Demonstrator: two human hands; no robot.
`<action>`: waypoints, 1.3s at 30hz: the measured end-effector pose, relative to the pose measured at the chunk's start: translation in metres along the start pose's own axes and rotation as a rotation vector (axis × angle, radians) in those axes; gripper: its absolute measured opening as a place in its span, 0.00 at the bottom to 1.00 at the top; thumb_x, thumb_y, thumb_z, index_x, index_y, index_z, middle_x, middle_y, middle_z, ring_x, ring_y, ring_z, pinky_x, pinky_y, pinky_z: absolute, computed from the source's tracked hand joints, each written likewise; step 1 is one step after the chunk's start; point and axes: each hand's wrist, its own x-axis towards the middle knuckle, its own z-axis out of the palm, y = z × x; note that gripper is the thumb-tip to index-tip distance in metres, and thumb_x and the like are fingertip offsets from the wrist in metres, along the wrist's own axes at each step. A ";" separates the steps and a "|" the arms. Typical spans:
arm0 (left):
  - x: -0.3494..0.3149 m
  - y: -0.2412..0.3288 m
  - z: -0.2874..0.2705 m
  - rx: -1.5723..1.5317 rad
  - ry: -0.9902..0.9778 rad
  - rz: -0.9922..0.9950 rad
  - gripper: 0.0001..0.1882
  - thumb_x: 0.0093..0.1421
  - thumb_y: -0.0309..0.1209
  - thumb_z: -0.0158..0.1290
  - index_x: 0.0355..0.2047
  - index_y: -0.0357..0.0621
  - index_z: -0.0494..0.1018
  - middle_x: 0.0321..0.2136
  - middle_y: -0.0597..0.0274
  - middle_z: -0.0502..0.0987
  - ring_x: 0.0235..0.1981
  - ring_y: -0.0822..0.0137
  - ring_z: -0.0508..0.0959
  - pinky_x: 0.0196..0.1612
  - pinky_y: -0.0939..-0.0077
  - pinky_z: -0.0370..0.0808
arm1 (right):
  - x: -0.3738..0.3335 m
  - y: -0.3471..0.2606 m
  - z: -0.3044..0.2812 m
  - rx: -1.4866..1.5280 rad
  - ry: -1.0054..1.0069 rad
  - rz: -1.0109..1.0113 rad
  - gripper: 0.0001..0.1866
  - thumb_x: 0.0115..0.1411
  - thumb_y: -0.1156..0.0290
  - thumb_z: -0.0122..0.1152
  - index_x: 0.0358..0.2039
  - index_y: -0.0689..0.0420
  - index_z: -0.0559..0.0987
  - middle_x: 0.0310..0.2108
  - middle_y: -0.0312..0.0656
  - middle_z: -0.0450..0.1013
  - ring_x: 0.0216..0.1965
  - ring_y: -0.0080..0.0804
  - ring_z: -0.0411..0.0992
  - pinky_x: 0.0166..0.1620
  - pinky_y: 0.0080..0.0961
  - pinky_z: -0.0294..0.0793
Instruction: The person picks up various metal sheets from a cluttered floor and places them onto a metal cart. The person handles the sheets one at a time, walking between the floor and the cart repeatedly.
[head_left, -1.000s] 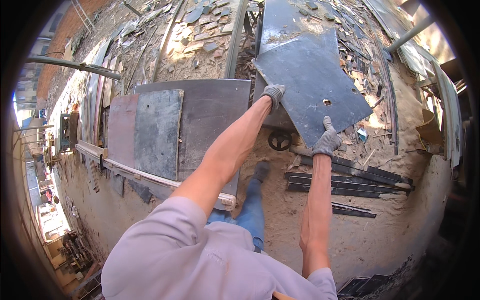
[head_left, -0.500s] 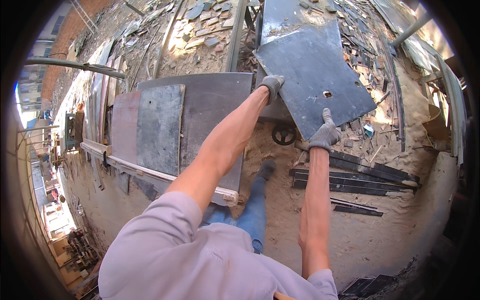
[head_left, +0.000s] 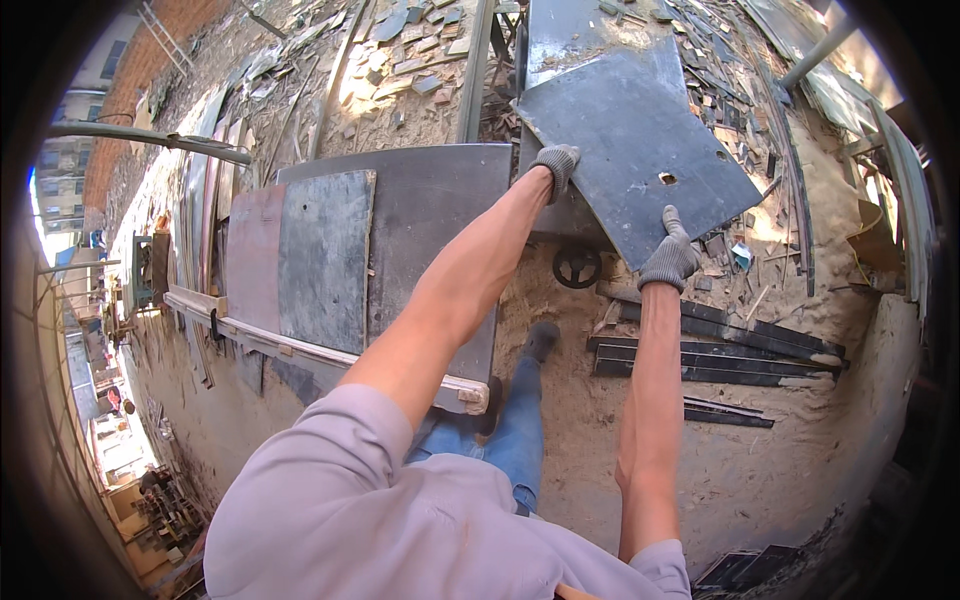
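A dark grey flat board [head_left: 630,140] with a ragged hole near its right end lies tilted between my gloved hands. My left hand [head_left: 558,170], in a grey knit glove, grips its left edge. On the near edge my right hand [head_left: 670,258] is closed, thumb stretched over the top face and fingers hidden underneath. Beneath the board's far end shows a dusty table surface [head_left: 570,40] with scraps on it. To the left, a worn grey-and-reddish panel [head_left: 325,260] rests on a larger dark sheet [head_left: 440,210] of the saw table.
A pale rail [head_left: 330,352] runs along the near side of the left table. A black handwheel [head_left: 577,266] sits below the board. Dark strips [head_left: 715,360] lie on the sandy floor at right. Broken offcuts [head_left: 420,60] are heaped beyond the tables; a metal pole [head_left: 150,135] juts in at left.
The board and both hands have shifted slightly right in the picture, and the surroundings slightly too. Both hands keep their hold on it.
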 end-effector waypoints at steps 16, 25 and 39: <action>-0.038 0.006 -0.043 -0.916 -0.060 -0.590 0.31 0.66 0.51 0.47 0.51 0.31 0.75 0.48 0.38 0.79 0.51 0.47 0.79 0.48 0.60 0.75 | -0.002 0.038 -0.002 -0.041 0.123 0.048 0.21 0.56 0.72 0.73 0.45 0.69 0.76 0.43 0.55 0.78 0.35 0.45 0.81 0.39 0.40 0.85; -0.050 0.018 -0.053 -0.945 -0.056 -0.627 0.29 0.70 0.49 0.38 0.51 0.35 0.76 0.49 0.38 0.78 0.55 0.47 0.77 0.55 0.59 0.74 | -0.022 0.020 0.004 0.011 0.073 0.186 0.22 0.58 0.70 0.71 0.48 0.70 0.76 0.44 0.53 0.79 0.37 0.44 0.81 0.42 0.40 0.85; -0.181 -0.073 -0.072 -1.143 -0.192 -0.312 0.54 0.57 0.74 0.48 0.59 0.29 0.70 0.45 0.40 0.80 0.51 0.50 0.79 0.51 0.51 0.75 | -0.243 0.081 0.000 -0.470 0.141 -0.753 0.17 0.58 0.69 0.74 0.45 0.65 0.83 0.44 0.48 0.82 0.36 0.22 0.75 0.42 0.23 0.76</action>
